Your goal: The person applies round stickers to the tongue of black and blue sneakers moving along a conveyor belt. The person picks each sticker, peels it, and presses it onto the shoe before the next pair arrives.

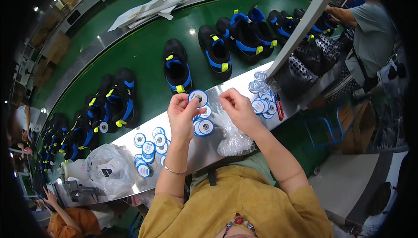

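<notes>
Hands (183, 114) hover above metal bench (200, 149), green belt (150, 70) beyond.

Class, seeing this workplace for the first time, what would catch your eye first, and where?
The black-and-blue shoes with yellow tabs stand out first, in a long row across the green surface beyond the metal bench. At the picture's centre, the left hand holds a round, blue-rimmed disc, with more discs lying on the bench to either side.

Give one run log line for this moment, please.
left hand: holds round blue-rimmed tag | right hand: fingertips together, grasp unclear | beside it: clear plastic strands | nearby: more round tags, black shoes
</notes>
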Tool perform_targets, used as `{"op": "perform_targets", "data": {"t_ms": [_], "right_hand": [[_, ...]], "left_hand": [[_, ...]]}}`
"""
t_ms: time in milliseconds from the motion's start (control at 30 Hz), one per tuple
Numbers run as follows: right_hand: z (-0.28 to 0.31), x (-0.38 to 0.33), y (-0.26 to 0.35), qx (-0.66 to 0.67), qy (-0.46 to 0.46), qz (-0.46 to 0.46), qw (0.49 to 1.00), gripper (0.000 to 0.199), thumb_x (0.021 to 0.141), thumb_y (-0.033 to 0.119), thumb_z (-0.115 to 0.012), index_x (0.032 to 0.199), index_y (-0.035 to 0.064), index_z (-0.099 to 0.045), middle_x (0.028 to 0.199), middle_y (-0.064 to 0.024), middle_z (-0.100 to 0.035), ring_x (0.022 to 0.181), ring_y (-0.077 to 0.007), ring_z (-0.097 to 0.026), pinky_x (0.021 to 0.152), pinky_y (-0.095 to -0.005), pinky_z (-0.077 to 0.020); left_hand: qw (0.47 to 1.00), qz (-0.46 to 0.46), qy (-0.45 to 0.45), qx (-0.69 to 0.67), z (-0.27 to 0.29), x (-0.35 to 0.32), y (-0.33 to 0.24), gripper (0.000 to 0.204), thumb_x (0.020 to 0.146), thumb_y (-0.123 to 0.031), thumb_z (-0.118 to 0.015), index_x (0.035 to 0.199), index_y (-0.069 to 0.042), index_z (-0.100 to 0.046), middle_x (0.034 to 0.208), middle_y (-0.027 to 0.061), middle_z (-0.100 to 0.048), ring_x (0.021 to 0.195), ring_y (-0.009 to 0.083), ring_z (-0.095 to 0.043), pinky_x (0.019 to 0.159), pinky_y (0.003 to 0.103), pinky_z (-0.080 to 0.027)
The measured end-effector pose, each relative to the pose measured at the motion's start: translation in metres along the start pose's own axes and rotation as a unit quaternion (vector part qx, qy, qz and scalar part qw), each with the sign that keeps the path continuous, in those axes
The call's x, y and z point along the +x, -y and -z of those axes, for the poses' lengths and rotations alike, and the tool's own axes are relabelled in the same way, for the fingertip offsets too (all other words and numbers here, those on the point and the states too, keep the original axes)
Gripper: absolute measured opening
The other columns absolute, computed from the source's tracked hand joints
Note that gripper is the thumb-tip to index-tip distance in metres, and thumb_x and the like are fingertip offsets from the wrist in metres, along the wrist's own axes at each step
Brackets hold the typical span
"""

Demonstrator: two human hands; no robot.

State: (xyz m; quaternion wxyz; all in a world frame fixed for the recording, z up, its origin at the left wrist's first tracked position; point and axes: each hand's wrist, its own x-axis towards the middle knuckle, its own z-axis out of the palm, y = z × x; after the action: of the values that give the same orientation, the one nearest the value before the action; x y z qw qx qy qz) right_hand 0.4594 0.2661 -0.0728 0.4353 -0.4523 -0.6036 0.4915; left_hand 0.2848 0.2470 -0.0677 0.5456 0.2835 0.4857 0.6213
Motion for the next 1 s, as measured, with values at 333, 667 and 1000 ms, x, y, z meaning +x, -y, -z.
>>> {"op": "perform_targets", "data": {"t_ms": [333, 667, 1000], "right_hand": [[0.000, 0.000, 0.005, -0.020, -0.030, 0.005, 0.999, 0.011, 0.092, 0.011, -0.059, 0.090, 0.0008, -0.055, 0.071, -0.0140, -0.063, 0.063, -0.0271, -0.064, 0.056, -0.0345, -0.0470], [0.000, 0.004, -0.001, -0.048, -0.039, 0.003, 0.998, 0.011, 0.090, 0.009, -0.058, 0.084, 0.0001, -0.054, 0.070, -0.0174, -0.064, 0.064, -0.0333, -0.065, 0.056, -0.0389, -0.0478], [-0.002, 0.006, -0.010, -0.023, -0.055, -0.026, 0.998, 0.012, 0.090, 0.009, -0.059, 0.086, -0.0017, -0.055, 0.067, -0.0106, -0.061, 0.059, -0.0173, -0.055, 0.053, -0.0305, -0.0424]], "left_hand": [[0.997, -0.028, 0.005, -0.072, -0.026, -0.001, 0.018, 0.015, 0.091, -0.002, -0.062, 0.096, -0.004, -0.047, 0.090, 0.0134, -0.067, 0.080, 0.0193, -0.068, 0.072, 0.031, -0.060], [0.997, -0.040, 0.007, -0.070, -0.036, -0.004, 0.021, 0.014, 0.092, -0.002, -0.059, 0.098, -0.004, -0.046, 0.097, 0.0173, -0.067, 0.087, 0.0240, -0.068, 0.080, 0.035, -0.059], [0.994, -0.049, 0.012, -0.098, -0.036, -0.003, 0.032, 0.012, 0.091, 0.002, -0.060, 0.097, -0.003, -0.051, 0.096, 0.0117, -0.064, 0.093, 0.0225, -0.066, 0.087, 0.037, -0.057]]}}
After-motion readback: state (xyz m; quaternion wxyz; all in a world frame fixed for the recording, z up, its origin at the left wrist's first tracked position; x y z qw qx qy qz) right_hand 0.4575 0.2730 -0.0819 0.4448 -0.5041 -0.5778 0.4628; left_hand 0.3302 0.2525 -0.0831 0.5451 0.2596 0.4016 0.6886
